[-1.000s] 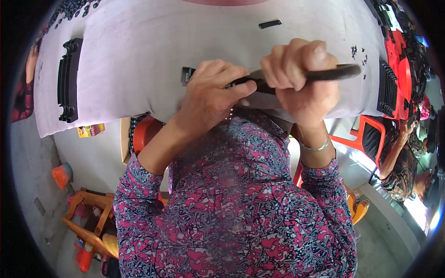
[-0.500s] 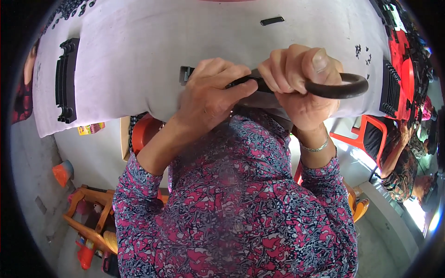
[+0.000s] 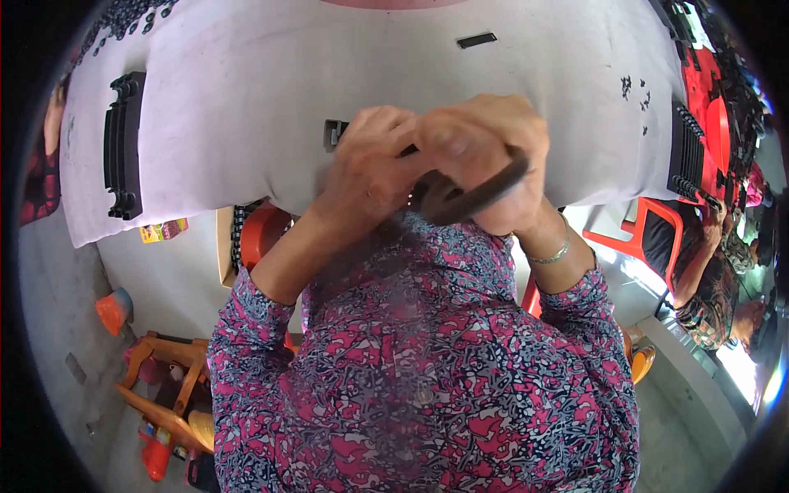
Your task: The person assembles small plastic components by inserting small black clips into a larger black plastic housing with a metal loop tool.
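My left hand (image 3: 367,160) is closed around a black strip-like part whose square, hollow end (image 3: 333,134) sticks out past its left side. Against it presses my right hand (image 3: 485,152), blurred by motion, with its fingers wrapped round a dark tool. The tool's curved, ring-like handle (image 3: 485,195) loops out below my right hand and is smeared too. My hands hide the tool's working end and most of the black part. Both hands are above the near edge of the white-covered table (image 3: 246,99).
A black ribbed rack (image 3: 123,146) lies at the left, another black ribbed piece (image 3: 689,152) at the right. Farther back are a small black strip (image 3: 477,39) and scattered black bits (image 3: 633,89). A red chair (image 3: 645,234) stands at right, near another person's arm (image 3: 697,259).
My right hand has moved left toward my left hand and turned over, swinging the ring-like handle from the right side to below the hand. My left hand has stayed nearly in place.
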`<state>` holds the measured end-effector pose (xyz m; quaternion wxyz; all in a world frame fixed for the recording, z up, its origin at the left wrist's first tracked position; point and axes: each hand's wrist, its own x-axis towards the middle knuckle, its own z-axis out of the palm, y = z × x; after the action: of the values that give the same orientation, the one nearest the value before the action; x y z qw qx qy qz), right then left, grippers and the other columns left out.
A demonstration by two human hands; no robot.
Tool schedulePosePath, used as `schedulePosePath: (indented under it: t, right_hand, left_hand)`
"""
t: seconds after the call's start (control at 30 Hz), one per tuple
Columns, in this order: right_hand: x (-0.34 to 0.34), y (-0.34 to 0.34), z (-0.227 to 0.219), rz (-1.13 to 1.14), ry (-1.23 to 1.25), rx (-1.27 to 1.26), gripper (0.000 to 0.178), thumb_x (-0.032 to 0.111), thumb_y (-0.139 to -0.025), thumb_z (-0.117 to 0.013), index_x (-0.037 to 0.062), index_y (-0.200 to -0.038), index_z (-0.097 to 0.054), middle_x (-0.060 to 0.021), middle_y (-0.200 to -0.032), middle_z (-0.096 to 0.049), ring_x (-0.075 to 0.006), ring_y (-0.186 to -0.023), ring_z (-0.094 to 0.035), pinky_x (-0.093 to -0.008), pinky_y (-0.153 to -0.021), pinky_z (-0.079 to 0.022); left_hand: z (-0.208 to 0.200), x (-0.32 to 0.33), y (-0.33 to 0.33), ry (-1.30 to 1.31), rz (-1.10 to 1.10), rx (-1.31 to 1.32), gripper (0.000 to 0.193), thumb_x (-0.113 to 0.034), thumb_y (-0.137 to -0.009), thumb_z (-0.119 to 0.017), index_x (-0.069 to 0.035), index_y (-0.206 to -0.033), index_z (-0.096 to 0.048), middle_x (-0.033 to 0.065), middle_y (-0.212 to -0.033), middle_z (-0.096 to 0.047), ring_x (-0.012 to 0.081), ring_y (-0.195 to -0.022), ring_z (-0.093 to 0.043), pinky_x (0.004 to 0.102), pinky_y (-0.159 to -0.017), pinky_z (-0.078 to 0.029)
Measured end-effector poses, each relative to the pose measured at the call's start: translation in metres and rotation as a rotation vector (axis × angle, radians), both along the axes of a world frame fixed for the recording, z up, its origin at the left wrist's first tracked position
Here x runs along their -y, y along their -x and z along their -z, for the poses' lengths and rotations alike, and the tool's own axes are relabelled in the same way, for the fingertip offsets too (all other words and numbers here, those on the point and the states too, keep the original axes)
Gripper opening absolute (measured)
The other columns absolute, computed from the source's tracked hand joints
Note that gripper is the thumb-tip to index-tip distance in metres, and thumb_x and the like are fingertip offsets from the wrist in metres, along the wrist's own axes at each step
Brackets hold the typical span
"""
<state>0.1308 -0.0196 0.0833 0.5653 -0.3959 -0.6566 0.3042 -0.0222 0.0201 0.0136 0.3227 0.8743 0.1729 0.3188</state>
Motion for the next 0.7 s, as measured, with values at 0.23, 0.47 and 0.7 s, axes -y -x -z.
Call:
schedulePosePath:
  t: [0.23,0.47,0.7]
  right_hand:
    - [0.003,-0.016,0.014,-0.152,0.152,-0.705,0.042,0.038,-0.098,-0.052,0.0148,-0.071,-0.031,0.0056,-0.062,-0.029,-0.0091,-0.053,-0.023,-0.0263,-0.047,-0.021]
    - [0.016,-0.049,0.026,-0.085,0.142,-1.028,0.038,0.046,-0.098,-0.048,0.0166,-0.078,-0.036,0.0066,-0.064,-0.030,-0.0084,-0.051,-0.023,-0.0257,-0.046,-0.021]
    - [0.033,-0.071,0.020,-0.179,0.153,-1.007,0.043,0.052,-0.095,-0.051,0.0156,-0.074,-0.039,0.0034,-0.063,-0.029,-0.0116,-0.054,-0.021,-0.0277,-0.049,-0.019]
  left_hand:
    - [0.004,-0.005,-0.004,-0.151,-0.004,-0.005,0.025,-0.009,-0.076,-0.060,-0.009,-0.101,-0.065,0.0102,-0.105,-0.061,0.0295,-0.098,-0.058,0.0423,-0.085,-0.045]
    - [-0.022,-0.001,0.004,0.038,-0.086,-0.026,0.037,0.000,-0.074,-0.072,-0.005,-0.108,-0.059,0.0148,-0.117,-0.056,0.0384,-0.105,-0.055,0.0437,-0.089,-0.047]
    - [-0.035,-0.016,0.022,-0.293,-0.231,-0.225,0.038,-0.008,-0.069,-0.076,-0.007,-0.104,-0.061,0.0099,-0.105,-0.060,0.0313,-0.095,-0.057,0.0416,-0.088,-0.044]
